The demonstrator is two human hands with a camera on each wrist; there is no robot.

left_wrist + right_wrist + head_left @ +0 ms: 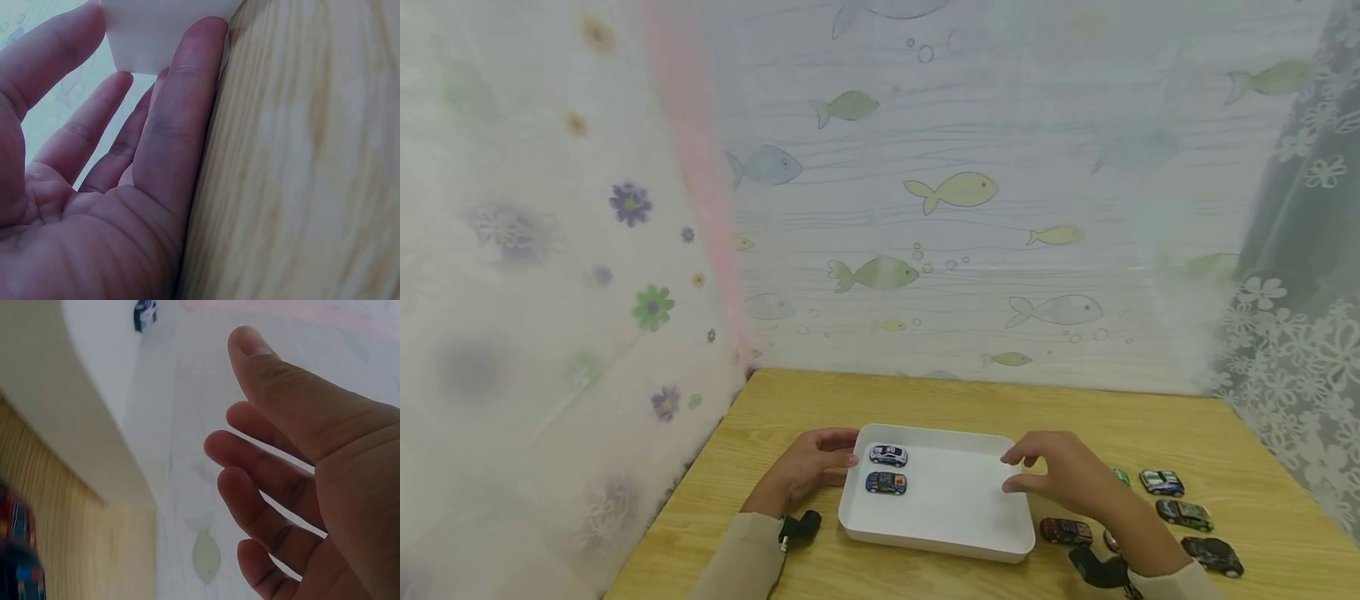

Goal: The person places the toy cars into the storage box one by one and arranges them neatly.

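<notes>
A white rectangular tray (951, 521) stands on the table, with a white-and-black toy car (888, 455) and a blue toy car (886, 483) in its left part, one behind the other. My left hand (808, 467) rests against the tray's left end, thumb by the rim and fairly straight fingers along the outer wall, as the left wrist view shows. Over the tray's right rim hovers my right hand (1060, 471), thumb and fingers spread apart with nothing between them. In the right wrist view its fingertips (240, 481) are loosely bent and stay apart from the tray.
Right of the tray several toy cars lie on the wooden table: a dark red one (1066, 531), a white-green one (1161, 482), a multicoloured one (1183, 513) and a black one (1212, 556). My right forearm partly hides others. Printed curtains (955, 275) surround the table.
</notes>
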